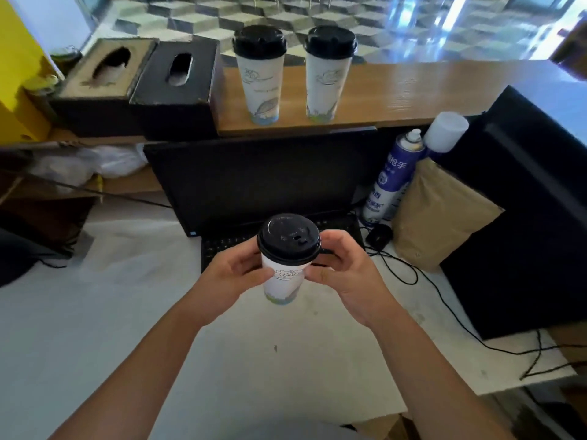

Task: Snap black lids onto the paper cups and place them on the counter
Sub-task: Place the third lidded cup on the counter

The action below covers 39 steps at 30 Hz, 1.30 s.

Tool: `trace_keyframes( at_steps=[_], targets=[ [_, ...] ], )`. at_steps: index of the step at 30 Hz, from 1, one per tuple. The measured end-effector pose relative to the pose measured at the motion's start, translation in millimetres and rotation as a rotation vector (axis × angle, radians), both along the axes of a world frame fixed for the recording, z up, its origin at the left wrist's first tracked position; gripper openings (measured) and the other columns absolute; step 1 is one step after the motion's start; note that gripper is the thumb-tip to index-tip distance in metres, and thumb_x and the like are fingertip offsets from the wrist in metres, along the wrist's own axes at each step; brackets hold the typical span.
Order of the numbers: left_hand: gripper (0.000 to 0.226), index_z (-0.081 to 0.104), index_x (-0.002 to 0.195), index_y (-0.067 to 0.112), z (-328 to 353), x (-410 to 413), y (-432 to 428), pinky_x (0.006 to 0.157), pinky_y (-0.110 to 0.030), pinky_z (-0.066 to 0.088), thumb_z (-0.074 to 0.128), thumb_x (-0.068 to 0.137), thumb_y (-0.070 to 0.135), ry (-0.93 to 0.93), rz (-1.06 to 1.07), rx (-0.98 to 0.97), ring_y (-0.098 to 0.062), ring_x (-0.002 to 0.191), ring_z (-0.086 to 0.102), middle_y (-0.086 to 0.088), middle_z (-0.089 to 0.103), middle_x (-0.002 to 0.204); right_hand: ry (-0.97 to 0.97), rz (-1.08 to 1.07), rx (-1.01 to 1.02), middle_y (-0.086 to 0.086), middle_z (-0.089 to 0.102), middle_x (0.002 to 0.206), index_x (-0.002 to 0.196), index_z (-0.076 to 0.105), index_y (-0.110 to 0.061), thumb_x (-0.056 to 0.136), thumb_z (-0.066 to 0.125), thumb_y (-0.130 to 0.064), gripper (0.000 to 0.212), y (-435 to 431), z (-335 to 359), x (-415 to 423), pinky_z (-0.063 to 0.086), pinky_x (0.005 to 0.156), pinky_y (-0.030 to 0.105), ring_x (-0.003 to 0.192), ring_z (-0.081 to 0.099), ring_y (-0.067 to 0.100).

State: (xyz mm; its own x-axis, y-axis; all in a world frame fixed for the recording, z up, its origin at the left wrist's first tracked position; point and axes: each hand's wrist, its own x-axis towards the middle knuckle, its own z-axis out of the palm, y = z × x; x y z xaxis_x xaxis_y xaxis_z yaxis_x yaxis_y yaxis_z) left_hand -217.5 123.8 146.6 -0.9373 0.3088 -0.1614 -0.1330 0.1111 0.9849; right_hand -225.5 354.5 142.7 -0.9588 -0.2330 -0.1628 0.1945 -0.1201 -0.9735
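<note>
I cannot see the keyboard's [222, 246] middle behind the held cup [284, 281]; at 3 o'clock, the black box [524, 217] is cropped.

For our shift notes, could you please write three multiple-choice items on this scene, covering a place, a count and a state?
1. Where do the finished cups stand?
A. on the wooden counter
B. on the keyboard
C. on the floor

2. How many lidded cups are on the counter?
A. one
B. two
C. four

3. The cup in the hands is:
A. lidless
B. crushed
C. lidded

Answers: 1 A, both cups stand on the wooden counter; 2 B, one cup and another; 3 C, a black lid sits on the held cup between the left hand and the right hand.
</note>
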Motion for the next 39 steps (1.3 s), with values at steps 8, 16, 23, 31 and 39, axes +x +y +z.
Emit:
trace_keyframes(
  at_steps=[8,16,23,31,39],
  targets=[
    [0.055,0.047,0.145,0.015,15,-21,59,0.101,-0.028,0.052,0.058,0.095,-0.005,0.031,-0.084,-0.024,-0.016,0.131,0.058,0.003,0.064,0.138,0.038,0.052,0.1,-0.003,0.071,0.123,0.128,0.063,-0.022,0.073,0.086,0.001,0.064,52,6,-33,0.057,0.094,0.039,0.111,0.068,0.018],
    [0.071,0.05,0.142,0.027,23,-46,100,0.1,-0.026,0.054,0.078,0.082,0.001,0.108,0.083,-0.201,-0.005,0.119,0.065,0.017,0.07,0.123,0.167,0.028,0.254,-0.012,0.069,0.12,0.122,0.058,-0.025,0.068,0.093,-0.015,0.065,72,20,-59,0.058,0.094,0.032,0.111,0.066,0.007],
    [0.066,0.047,0.146,0.03,55,-81,131,0.108,-0.035,0.05,0.074,0.089,0.012,0.237,0.121,-0.202,-0.006,0.127,0.06,0.014,0.067,0.131,0.302,-0.014,0.286,-0.012,0.068,0.121,0.123,0.057,-0.026,0.069,0.092,-0.019,0.064,98,58,-99,0.057,0.087,0.024,0.109,0.067,0.006],
    [0.052,0.049,0.145,0.028,110,-157,166,0.107,-0.028,0.049,0.066,0.096,0.019,0.453,0.188,-0.127,-0.004,0.129,0.057,0.018,0.065,0.134,0.469,-0.153,0.305,-0.02,0.065,0.121,0.123,0.057,-0.029,0.067,0.093,-0.027,0.067,121,131,-169,0.055,0.081,0.018,0.1,0.068,-0.002],
    [0.045,0.051,0.14,0.019,133,-236,199,0.09,-0.01,0.05,0.06,0.099,0.005,0.48,0.263,-0.038,-0.003,0.122,0.061,0.011,0.067,0.129,0.495,-0.268,0.368,-0.024,0.063,0.118,0.124,0.055,-0.032,0.068,0.092,-0.03,0.068,129,161,-241,0.059,0.077,0.03,0.091,0.07,0.003]
  ],
)
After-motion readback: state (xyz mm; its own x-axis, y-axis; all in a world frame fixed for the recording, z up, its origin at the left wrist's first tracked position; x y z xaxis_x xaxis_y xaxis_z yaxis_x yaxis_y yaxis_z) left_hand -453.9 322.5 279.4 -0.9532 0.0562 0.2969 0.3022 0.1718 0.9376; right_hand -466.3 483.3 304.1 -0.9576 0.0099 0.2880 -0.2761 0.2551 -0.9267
